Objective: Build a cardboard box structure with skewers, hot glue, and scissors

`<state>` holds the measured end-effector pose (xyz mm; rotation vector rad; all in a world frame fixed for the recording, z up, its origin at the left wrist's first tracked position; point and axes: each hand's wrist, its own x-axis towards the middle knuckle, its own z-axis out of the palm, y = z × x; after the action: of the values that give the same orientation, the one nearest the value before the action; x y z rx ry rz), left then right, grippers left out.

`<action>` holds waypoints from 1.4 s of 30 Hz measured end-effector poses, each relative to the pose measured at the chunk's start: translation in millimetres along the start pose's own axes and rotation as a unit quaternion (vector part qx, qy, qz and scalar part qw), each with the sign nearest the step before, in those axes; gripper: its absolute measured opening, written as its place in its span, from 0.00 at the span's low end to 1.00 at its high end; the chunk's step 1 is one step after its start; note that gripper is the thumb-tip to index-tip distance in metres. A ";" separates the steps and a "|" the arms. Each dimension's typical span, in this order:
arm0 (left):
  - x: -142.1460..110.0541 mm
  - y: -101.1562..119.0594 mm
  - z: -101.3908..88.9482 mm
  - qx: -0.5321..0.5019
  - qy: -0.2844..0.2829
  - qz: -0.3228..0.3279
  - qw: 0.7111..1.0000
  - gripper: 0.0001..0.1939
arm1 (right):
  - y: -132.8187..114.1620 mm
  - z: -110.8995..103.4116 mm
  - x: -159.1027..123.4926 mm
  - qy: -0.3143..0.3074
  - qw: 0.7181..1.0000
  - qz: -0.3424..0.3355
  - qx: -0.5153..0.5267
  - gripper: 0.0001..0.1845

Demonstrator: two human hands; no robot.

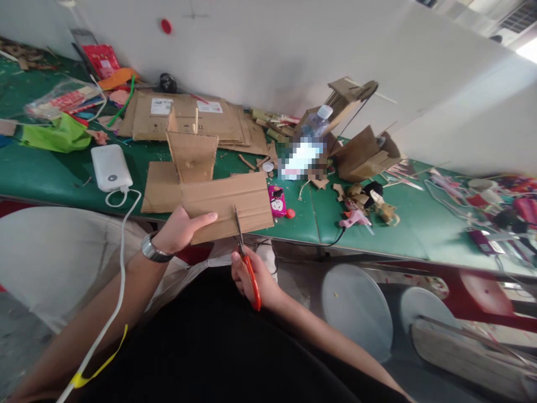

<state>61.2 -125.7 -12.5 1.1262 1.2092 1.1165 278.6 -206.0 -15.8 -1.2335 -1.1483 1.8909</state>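
Observation:
My left hand (180, 228) grips the left end of a flat cardboard piece (226, 196), its thumb lying on top. In my right hand (255, 277) is a pair of scissors (252, 279) with orange handles. One blade lies over the cardboard's near edge, pointing away from me; the other blade is mostly hidden beneath. Behind the piece stands an upright folded cardboard part (193, 154), with another flat cardboard sheet (161, 187) to its left. Whether these are joined to the held piece I cannot tell.
A white power bank (111, 168) with a cable lies at left on the green table (293, 224). Stacked flat cardboard (184, 120) lies behind. To the right are a lit phone (302, 159), a plastic bottle (314, 123), a cardboard box (367, 154) and a pink glue gun (354, 217).

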 end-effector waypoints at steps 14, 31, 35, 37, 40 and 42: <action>-0.4 9.3 -1.0 0.022 -0.014 0.004 1.000 0.34 | -19.3 2.3 0.4 -0.009 0.996 0.063 0.067 0.29; 2.0 -0.7 -3.2 0.019 -0.032 0.007 0.999 0.32 | -10.3 2.2 10.4 -0.001 1.000 0.010 0.010 0.34; 1.1 0.2 -1.7 0.022 -0.029 0.001 0.999 0.33 | -7.2 0.5 10.3 0.000 1.000 -0.009 -0.003 0.35; 0.9 0.1 -1.2 0.020 -0.028 -0.002 0.999 0.33 | -6.3 0.0 10.5 0.001 1.000 -0.014 -0.012 0.34; 1.1 -0.6 -1.2 0.015 -0.029 -0.003 0.999 0.33 | -4.2 -0.3 10.2 0.010 0.999 -0.016 -0.030 0.34; 1.3 -0.7 -1.3 0.017 -0.032 0.001 0.999 0.33 | -2.9 -0.2 9.6 0.016 0.999 -0.014 -0.036 0.34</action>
<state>60.0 -124.4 -13.4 1.1796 1.1820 1.0569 275.0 -196.6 -17.1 -1.2769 -1.2199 1.8167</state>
